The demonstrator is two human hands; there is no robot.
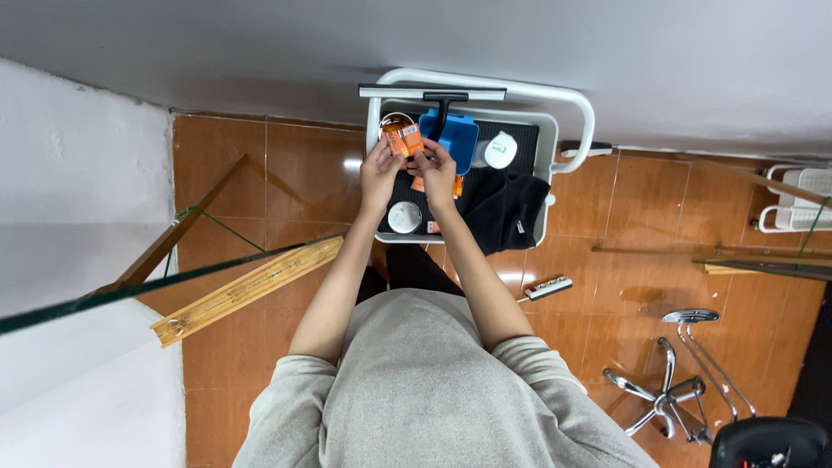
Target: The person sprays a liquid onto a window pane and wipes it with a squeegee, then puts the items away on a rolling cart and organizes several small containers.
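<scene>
I stand on a white step ladder (568, 104) and look straight down at its black top tray. Both hands are raised over the tray and share a small orange packet (403, 137). My left hand (380, 169) grips the packet's left side. My right hand (436, 169) pinches its right edge. Just behind the packet lie a blue squeegee with a black handle (451, 130) and a white round object (500, 149). A round metal tin (404, 217) sits under my left wrist. A black cloth (507, 208) hangs over the tray's right side.
Brown floor tiles (295, 165) lie far below. A wooden plank (247, 290) and a glass edge (130, 290) cross at the left. A white power strip (548, 287) lies on the floor; a chrome chair base (667, 394) and a white rack (802, 204) stand at right.
</scene>
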